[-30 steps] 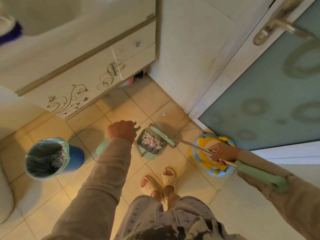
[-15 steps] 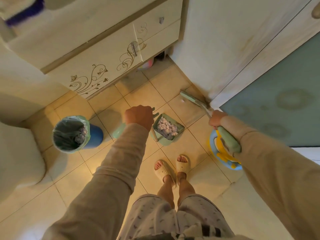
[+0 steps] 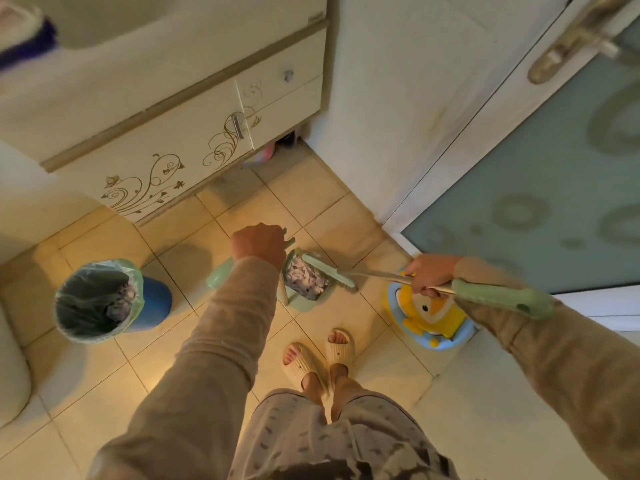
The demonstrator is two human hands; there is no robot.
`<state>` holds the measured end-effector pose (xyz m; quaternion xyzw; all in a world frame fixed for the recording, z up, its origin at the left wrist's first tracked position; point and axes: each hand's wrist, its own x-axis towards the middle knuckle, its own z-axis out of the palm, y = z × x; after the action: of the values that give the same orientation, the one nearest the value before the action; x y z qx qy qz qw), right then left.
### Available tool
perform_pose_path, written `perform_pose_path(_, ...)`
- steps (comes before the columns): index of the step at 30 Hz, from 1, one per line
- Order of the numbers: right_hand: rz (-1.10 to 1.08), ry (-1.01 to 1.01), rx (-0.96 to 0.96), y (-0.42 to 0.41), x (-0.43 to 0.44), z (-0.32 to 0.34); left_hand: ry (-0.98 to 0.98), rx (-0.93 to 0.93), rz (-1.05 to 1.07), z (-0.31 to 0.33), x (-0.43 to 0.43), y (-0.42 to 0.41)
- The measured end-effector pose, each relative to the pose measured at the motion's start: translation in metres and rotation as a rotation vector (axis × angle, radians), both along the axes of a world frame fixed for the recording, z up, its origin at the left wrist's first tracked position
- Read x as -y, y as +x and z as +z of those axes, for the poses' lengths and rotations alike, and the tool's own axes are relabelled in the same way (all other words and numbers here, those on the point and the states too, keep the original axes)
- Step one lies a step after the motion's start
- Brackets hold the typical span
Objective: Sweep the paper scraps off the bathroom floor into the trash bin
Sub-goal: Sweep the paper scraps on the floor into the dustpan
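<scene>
The sweeping step looks all but done and the emptying step is next. The paper scraps (image 3: pixel 306 277) lie heaped inside the green dustpan (image 3: pixel 300 301), which sits on the tiled floor (image 3: pixel 104 382) just ahead of the person's slippers (image 3: pixel 320 358). The left hand (image 3: pixel 258 245) grips the dustpan's upright handle, its fingers curled round it in a fist. The right hand (image 3: pixel 433 275) holds the metal shaft of the broom (image 3: pixel 377 274) just below its green grip, fingers wrapped round the shaft. The broom head lies across the far edge of the pan, against the scraps. No loose scrap shows plainly on the tiles in view, though the light is dim.

The trash bin (image 3: pixel 157 299), blue with a green liner, stands well apart to the left of the pan, and some scraps seem to lie in it already. The next move likely calls for drawing the broom head clear, lifting the pan level so that nothing spills, carrying it left over the bin's mouth and tipping it there. A yellow-and-blue plastic item (image 3: pixel 429 320) stands under the right hand, beside the door (image 3: pixel 554 202).
</scene>
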<state>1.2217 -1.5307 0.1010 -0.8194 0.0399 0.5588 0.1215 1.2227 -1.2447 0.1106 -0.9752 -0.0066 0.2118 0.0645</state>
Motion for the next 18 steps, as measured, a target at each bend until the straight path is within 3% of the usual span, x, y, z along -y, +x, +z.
perform_pose_path(10,0.028,-0.101,0.099,-0.009,-0.03,-0.021,0.002,-0.014,0.016,0.002,-0.003,-0.011)
perform_pose_path(15,0.169,-0.163,0.057,-0.035,-0.053,-0.043,0.004,0.004,0.008,0.0,-0.002,-0.006)
perform_pose_path(18,0.039,-0.06,-0.014,-0.032,-0.032,-0.032,0.003,0.017,0.01,0.0,-0.005,-0.005)
